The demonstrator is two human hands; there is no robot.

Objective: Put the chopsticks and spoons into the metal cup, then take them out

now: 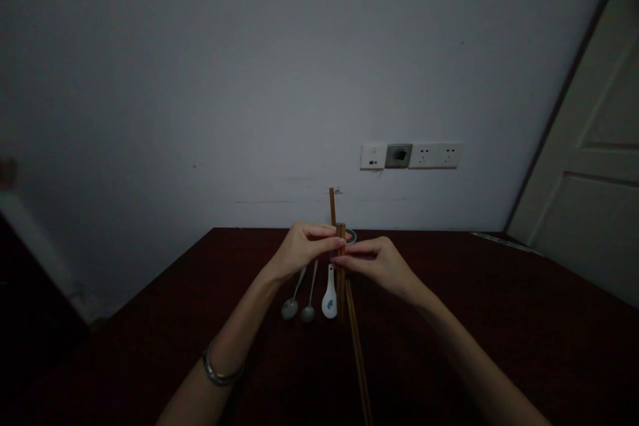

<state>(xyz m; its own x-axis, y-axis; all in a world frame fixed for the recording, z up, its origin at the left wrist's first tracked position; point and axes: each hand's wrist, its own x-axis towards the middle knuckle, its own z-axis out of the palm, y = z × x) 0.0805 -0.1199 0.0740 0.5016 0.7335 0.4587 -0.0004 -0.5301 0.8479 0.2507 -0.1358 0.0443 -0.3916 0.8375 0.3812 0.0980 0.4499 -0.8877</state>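
Over the middle of the table, my left hand (305,245) pinches upright chopsticks (340,287) between thumb and fingers. My right hand (379,265) closes on the same chopsticks from the other side, its fingertips just below those of the left. One more chopstick (332,205) rises higher behind my left fingers; its lower part is hidden. Beneath my hands lie a white ceramic spoon (329,303) with a blue mark and two metal spoons, a larger one (289,308) and a smaller one (308,313). Other chopsticks (359,353) point toward me along the tabletop.
Part of a round rim (352,237) shows behind my hands. The dark red table (499,306) meets a pale wall (279,80) carrying a row of sockets and switches (410,156). A flat strip (506,242) lies at the far right edge, near a door (594,166).
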